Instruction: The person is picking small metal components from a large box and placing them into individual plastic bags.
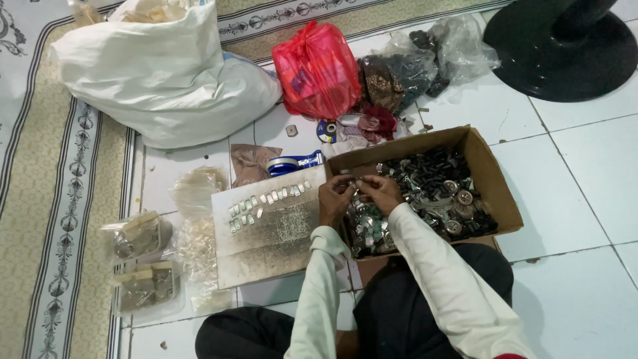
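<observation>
My left hand (336,194) and right hand (382,191) meet fingertip to fingertip over the near-left corner of the cardboard box (495,174), pinching a small shiny metal piece (357,193) between them. The box holds a jumble of such silvery pieces, dark cylinders and round discs. Just left of my hands lies one flat grey board (266,233) with two short rows of metal clips (266,199). Beyond sit one white sack (166,80) and one red plastic bag (316,70) on the tiled floor (585,173).

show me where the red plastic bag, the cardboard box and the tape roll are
red plastic bag (316,70), head view, middle of its bulge
cardboard box (500,193), head view, right wall
tape roll (282,165), head view, its side
</observation>
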